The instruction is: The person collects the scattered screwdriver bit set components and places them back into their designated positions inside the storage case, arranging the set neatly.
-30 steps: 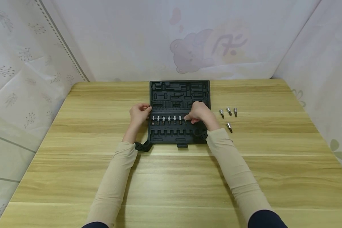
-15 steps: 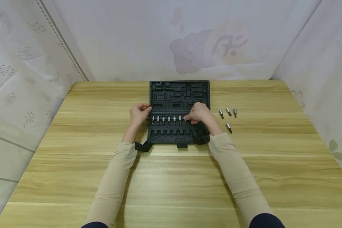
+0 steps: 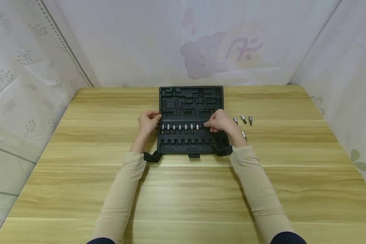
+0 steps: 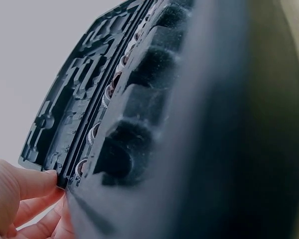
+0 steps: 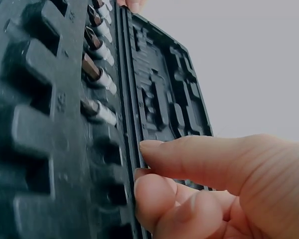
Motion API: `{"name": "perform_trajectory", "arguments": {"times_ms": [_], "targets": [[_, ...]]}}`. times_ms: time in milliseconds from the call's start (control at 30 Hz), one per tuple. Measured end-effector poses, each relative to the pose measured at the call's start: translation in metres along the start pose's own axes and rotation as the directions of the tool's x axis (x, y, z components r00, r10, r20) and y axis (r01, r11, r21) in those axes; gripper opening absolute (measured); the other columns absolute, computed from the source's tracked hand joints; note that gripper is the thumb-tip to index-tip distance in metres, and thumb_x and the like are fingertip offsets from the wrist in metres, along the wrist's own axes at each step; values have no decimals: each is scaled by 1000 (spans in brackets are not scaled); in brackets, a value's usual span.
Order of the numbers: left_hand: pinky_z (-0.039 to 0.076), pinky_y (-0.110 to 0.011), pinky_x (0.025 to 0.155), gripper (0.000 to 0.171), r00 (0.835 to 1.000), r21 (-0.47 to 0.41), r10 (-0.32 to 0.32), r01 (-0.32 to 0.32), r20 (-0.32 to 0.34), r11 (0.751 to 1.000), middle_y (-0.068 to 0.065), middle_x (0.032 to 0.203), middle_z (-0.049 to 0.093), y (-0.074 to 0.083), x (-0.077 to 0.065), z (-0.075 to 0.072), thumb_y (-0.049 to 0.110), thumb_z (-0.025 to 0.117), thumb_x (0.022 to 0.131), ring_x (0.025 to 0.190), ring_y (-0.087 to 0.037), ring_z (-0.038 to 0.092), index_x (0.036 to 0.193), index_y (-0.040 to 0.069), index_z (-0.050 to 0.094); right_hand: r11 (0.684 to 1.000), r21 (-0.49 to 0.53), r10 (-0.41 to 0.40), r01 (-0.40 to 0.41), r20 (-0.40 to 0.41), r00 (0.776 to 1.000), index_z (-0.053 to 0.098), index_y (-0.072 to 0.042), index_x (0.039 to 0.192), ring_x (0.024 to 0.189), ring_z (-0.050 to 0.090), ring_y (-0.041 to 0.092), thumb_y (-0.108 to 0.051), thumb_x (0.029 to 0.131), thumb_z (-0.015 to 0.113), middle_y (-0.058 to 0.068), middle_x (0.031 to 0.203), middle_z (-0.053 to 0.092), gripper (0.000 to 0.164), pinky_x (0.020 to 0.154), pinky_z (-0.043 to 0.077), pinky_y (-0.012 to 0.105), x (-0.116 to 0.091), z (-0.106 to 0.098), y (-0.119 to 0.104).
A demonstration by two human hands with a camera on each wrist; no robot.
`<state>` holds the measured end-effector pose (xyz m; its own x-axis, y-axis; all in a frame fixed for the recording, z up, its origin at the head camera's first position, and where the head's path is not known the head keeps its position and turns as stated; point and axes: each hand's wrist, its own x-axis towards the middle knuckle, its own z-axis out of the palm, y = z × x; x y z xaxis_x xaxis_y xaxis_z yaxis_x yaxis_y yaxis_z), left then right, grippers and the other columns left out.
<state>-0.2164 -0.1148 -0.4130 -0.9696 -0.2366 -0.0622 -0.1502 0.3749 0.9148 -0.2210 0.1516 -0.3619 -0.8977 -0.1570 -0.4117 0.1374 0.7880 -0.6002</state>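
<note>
A black plastic bit case [image 3: 177, 149] lies unfolded on the table. My left hand [image 3: 147, 122] pinches its left edge at the hinge, with the thumb [image 4: 37, 182] on the edge and the fingers below. Silver-topped socket bits [image 3: 180, 128] fill the left part of the upper slot row. My right hand [image 3: 222, 122] is over the right part of this row, just right of the last seated socket bit [image 5: 100, 111]. In the right wrist view its thumb [image 5: 189, 155] is extended above loosely bent fingers, with nothing between them. Bare slots [image 5: 107, 149] show beside it.
Several loose socket bits [image 3: 243, 119] lie on the wooden table [image 3: 183, 196] right of the case, partly behind the right forearm. The moulded lid [image 3: 198, 100] leans back near the wall cloth. A latch [image 3: 194, 156] juts from the front edge.
My right hand has let go of the last socket bit in the row and shifted right, uncovering it. My left hand stays at the case's edge.
</note>
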Motion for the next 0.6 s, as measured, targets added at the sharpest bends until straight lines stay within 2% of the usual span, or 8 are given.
{"name": "perform_trajectory", "arguments": {"times_ms": [133,400,600], "targets": [[45,-16,49,18,1000,-9,1,-1,3,1000,-19,90,67,1,-1,-1,11,63,90,55,-9,53,101,-2,67,1000,-17,-5,5,-9,1000,69,3,76,53,58,16,-20,89,64,-1,51,57,26,79,51,40,-5,-4,6],[45,-16,49,18,1000,-17,-13,13,14,1000,-20,92,67,3,-3,-2,10,63,90,56,-9,53,102,-2,67,1000,18,-2,2,-25,1000,68,5,84,52,57,14,-20,89,63,-1,54,58,26,61,50,31,-12,-13,20],[45,-17,49,19,1000,-21,-16,17,19,1000,-20,93,67,3,-2,-2,11,63,90,56,-9,53,103,-3,67,1000,-6,-6,6,-38,999,67,6,86,55,60,17,-20,90,62,-1,55,59,26,64,50,33,-20,-26,30]]}}
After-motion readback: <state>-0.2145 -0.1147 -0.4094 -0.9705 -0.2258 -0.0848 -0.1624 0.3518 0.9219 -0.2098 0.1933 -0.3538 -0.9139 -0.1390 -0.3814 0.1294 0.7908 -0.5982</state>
